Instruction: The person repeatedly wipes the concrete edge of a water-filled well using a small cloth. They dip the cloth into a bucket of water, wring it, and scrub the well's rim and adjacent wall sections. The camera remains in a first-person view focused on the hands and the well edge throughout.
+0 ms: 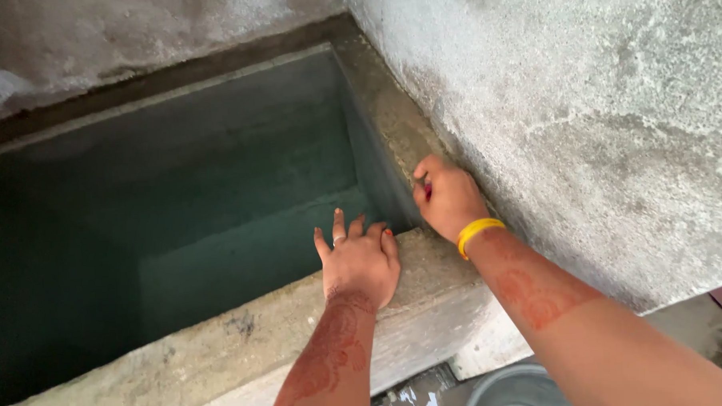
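Resting flat on the rough grey concrete rim point(246, 343) of a deep rectangular water tank point(177, 201), the left hand point(360, 263) has its fingers spread and reaching over the inner edge, holding nothing. The right hand point(449, 198), with a yellow bangle point(479, 232) at the wrist, sits on the narrow side ledge where it meets the rough plastered grey wall point(598, 115). Its fingers are curled together around something small and red, too little of which shows to tell what it is. Reddish-brown henna patterns mark both forearms. A round grey metal basin point(515, 390) stands on the floor below, near the tank's outer face.
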